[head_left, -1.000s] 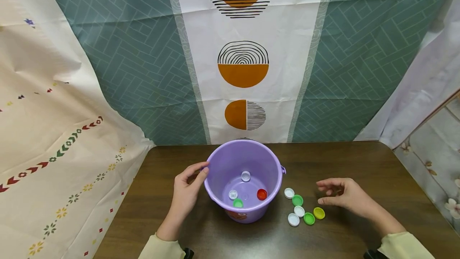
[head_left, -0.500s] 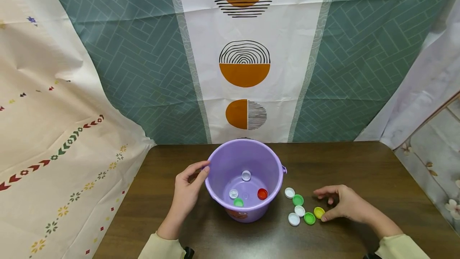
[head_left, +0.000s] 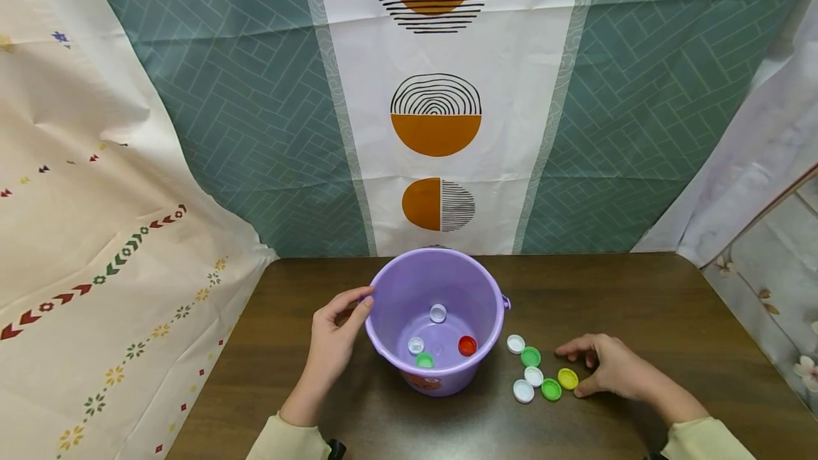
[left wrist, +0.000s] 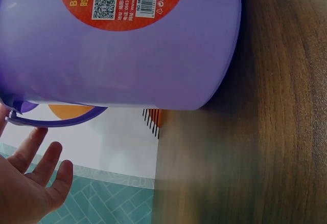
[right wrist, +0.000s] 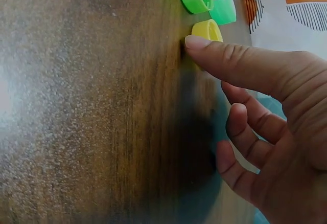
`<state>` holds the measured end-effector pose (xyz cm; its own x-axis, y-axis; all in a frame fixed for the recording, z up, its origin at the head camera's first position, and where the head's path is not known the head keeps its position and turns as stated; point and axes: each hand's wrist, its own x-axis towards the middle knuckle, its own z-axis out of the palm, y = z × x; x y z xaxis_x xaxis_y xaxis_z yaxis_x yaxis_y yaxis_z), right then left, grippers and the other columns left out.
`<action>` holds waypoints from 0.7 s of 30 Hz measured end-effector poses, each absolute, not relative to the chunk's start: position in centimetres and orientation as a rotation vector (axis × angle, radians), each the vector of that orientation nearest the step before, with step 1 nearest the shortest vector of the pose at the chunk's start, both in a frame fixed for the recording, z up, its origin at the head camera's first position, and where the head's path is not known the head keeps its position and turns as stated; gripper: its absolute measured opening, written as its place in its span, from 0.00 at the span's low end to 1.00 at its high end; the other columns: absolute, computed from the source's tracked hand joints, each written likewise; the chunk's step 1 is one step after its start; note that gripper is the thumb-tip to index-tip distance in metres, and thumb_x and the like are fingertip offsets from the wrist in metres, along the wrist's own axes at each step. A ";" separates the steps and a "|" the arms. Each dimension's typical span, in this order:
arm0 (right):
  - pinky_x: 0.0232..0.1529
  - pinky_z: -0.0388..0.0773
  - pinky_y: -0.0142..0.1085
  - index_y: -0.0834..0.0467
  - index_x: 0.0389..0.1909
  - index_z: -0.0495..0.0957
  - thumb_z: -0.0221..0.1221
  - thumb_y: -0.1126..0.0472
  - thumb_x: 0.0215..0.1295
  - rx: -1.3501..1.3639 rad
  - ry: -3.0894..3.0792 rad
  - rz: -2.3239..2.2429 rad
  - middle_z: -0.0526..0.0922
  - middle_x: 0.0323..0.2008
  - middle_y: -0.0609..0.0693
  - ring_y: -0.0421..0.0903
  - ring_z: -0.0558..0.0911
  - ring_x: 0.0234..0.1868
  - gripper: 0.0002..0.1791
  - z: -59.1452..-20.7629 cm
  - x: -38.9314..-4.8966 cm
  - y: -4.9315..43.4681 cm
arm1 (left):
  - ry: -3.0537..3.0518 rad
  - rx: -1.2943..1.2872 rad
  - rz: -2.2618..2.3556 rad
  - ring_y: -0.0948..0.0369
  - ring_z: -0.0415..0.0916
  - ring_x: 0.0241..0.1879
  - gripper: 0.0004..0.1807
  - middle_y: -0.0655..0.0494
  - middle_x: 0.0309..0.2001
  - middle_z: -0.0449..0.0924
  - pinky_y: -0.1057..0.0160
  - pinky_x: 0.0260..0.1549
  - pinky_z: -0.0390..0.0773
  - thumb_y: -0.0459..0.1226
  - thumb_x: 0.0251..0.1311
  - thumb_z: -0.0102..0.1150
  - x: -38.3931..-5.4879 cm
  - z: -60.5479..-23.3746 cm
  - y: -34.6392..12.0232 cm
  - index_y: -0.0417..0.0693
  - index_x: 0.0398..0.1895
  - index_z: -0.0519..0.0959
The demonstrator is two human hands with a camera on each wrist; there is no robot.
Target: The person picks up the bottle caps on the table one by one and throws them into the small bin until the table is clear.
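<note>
Yellow cap [head_left: 567,379], one: lies on the surface [head_left: 601,297] at the thumb tip of my right hand [head_left: 610,369], whose fingers stand apart from the thumb. Green caps [head_left: 552,389], two, white caps [head_left: 533,376], three: left of it. Purple bucket [head_left: 434,272]: farther left, rim pinched by my left hand [head_left: 334,332].

The left forearm [head_left: 302,403] is slanting inward, the left hand [head_left: 332,338] pinching with thumb and index fingertips close together. The right forearm [head_left: 674,397] is also slanting inward, the right hand [head_left: 610,366] extending its thumb, well apart from loosely bent fingers.
</note>
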<state>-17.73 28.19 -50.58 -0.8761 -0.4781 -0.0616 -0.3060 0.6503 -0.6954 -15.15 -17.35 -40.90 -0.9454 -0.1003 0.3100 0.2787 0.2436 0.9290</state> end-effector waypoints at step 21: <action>0.27 0.69 0.27 0.51 0.41 0.83 0.75 0.49 0.35 -0.639 2.598 -1.010 0.80 0.33 0.41 0.34 0.70 0.28 0.27 -50.6 -18.0 27.8 | -2.215 -0.168 -1.755 0.58 0.80 0.41 0.14 0.46 0.46 0.82 0.68 0.40 0.80 0.36 0.59 0.61 -15.2 -41.0 -17.4 0.42 0.47 0.81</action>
